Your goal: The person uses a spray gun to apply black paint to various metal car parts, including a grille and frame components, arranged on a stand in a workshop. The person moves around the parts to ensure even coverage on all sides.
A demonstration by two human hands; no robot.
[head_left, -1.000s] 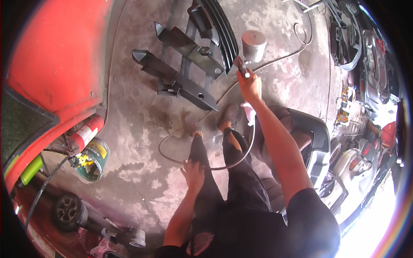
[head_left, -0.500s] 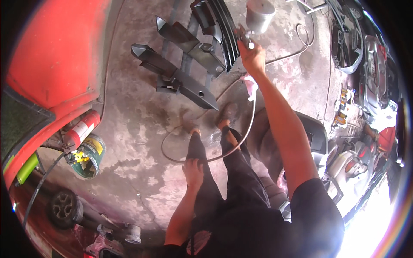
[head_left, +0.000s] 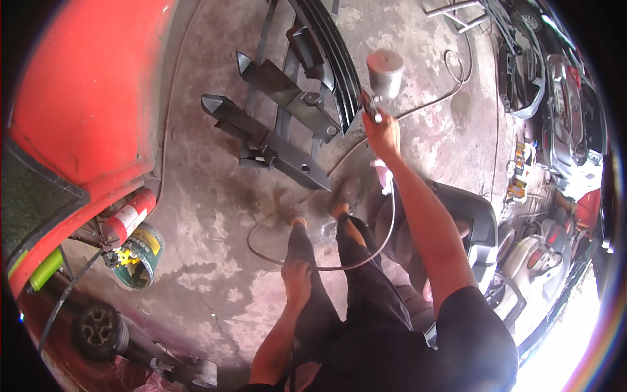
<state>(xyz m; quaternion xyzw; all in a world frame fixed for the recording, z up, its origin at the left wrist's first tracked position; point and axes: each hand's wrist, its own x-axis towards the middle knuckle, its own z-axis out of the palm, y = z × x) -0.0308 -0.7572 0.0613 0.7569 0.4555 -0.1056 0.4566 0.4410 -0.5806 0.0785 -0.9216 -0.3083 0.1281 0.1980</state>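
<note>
My right hand [head_left: 384, 136] is stretched out ahead, closed round a spray gun [head_left: 372, 108] with a metal cup [head_left: 386, 72] on top. From the gun an air hose [head_left: 353, 266] hangs down, with a pinkish wrapping [head_left: 383, 175] near its upper end, and loops across in front of my legs. In front of my left thigh my left hand [head_left: 297, 282] is closed on this hose; its fingers partly hide it. Just left of the gun stand a long, curved, ribbed black panel [head_left: 339, 59] and several dark trim pieces [head_left: 287, 91] on a rack.
A red car panel [head_left: 91, 85] rises at the left, beside a red cylinder [head_left: 129, 217] and a green bucket [head_left: 145, 261]. A dark seat-like object [head_left: 480, 222] is close on my right. Hose also runs over the stained floor [head_left: 215, 209]. Car parts [head_left: 522, 78] line the far right.
The whole view has shifted, so the rack sits lower in it. My right hand with the spray gun has come down alongside the curved panel's near end. My left hand stays on the hose.
</note>
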